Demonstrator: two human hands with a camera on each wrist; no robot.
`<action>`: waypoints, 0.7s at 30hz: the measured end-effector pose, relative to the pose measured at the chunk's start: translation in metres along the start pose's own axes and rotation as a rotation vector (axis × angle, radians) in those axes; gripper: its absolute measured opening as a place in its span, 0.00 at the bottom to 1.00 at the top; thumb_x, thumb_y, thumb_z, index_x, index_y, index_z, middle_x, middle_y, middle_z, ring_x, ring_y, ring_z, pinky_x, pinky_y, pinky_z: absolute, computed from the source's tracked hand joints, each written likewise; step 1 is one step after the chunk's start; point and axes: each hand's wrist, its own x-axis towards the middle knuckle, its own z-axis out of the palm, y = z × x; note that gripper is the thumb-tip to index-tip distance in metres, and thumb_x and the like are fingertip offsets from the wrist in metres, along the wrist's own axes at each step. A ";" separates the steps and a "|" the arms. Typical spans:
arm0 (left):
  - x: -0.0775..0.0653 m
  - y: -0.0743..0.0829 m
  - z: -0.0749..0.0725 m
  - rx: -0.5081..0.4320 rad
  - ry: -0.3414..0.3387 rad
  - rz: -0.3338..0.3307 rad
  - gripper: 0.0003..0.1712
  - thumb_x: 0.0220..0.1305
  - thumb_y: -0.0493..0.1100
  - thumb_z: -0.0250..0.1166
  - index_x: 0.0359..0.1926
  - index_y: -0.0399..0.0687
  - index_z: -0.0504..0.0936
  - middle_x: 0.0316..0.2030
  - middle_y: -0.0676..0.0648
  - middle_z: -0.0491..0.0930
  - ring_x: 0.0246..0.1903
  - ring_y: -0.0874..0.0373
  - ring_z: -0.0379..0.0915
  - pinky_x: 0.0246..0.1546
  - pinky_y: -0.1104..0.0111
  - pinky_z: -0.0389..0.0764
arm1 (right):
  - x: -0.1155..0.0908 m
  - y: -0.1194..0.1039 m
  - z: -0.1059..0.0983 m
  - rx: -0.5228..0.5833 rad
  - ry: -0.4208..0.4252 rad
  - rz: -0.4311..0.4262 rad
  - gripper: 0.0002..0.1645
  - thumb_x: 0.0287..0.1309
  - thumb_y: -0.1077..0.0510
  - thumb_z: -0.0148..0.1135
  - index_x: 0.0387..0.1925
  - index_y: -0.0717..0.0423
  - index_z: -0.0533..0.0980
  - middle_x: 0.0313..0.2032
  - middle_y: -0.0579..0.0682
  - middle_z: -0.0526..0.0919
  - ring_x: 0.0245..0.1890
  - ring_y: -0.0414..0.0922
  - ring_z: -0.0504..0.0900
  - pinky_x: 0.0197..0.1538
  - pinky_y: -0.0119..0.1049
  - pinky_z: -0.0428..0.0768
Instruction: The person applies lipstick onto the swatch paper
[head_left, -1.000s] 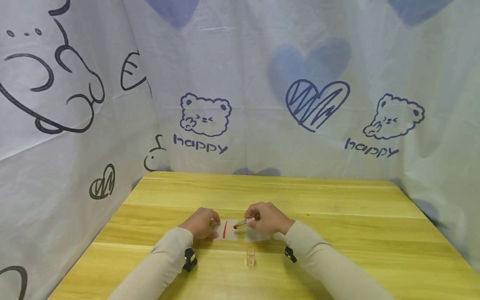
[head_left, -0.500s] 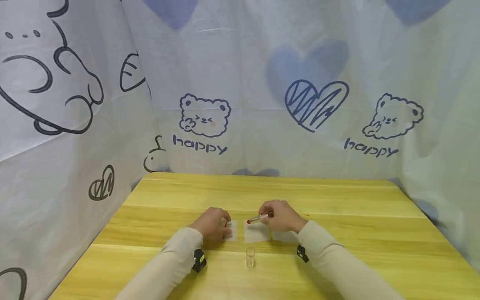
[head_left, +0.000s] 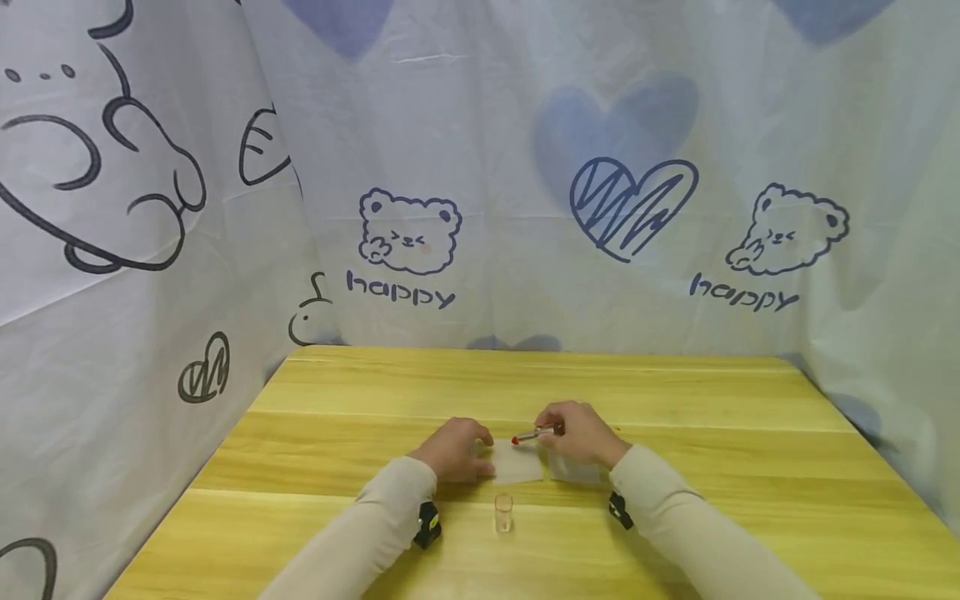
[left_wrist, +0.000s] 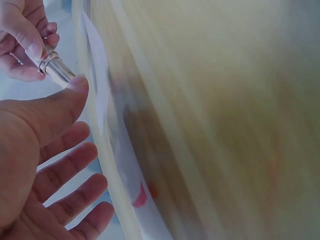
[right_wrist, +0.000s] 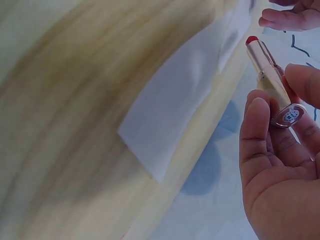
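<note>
In the head view my right hand (head_left: 576,432) pinches a lipstick (head_left: 534,434) between thumb and fingers, its red tip pointing left. The right wrist view shows its shiny metallic tube (right_wrist: 267,75) uncapped and the red bullet exposed. Below the tip lies a blank white paper piece (head_left: 517,467). A second paper piece (head_left: 576,472) sits partly beneath my right hand. My left hand (head_left: 454,450), fingers relaxed and spread, hovers at the middle paper's left edge, covering most of another piece. A red stroke (left_wrist: 140,196) shows on paper in the left wrist view.
A small clear cap (head_left: 503,512) stands upright on the wooden table (head_left: 675,517), on the near side of the papers. Printed white curtains (head_left: 487,317) hang behind the table and along its left and right sides.
Both hands have moved right, the lipstick travelling with my right hand from the red-marked paper to above the middle one. My left hand now hides the red stroke in the head view.
</note>
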 end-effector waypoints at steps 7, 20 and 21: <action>0.004 0.005 0.004 0.047 -0.001 0.038 0.22 0.54 0.51 0.75 0.45 0.43 0.85 0.44 0.48 0.83 0.50 0.49 0.76 0.56 0.59 0.74 | 0.001 0.004 0.003 0.006 0.028 0.007 0.07 0.60 0.61 0.66 0.40 0.57 0.81 0.34 0.45 0.82 0.31 0.39 0.74 0.35 0.37 0.76; 0.009 0.005 0.013 0.085 0.013 0.087 0.18 0.51 0.51 0.76 0.40 0.46 0.87 0.43 0.51 0.84 0.48 0.51 0.77 0.53 0.61 0.75 | 0.003 0.005 0.013 0.011 0.049 0.006 0.06 0.59 0.62 0.66 0.39 0.57 0.81 0.30 0.44 0.80 0.28 0.40 0.72 0.32 0.36 0.73; 0.009 0.006 0.013 0.084 0.012 0.084 0.18 0.51 0.51 0.76 0.40 0.46 0.87 0.43 0.51 0.84 0.48 0.51 0.77 0.53 0.61 0.75 | 0.002 0.005 0.013 0.012 0.048 0.008 0.06 0.59 0.62 0.66 0.39 0.57 0.81 0.30 0.44 0.80 0.28 0.40 0.72 0.32 0.36 0.74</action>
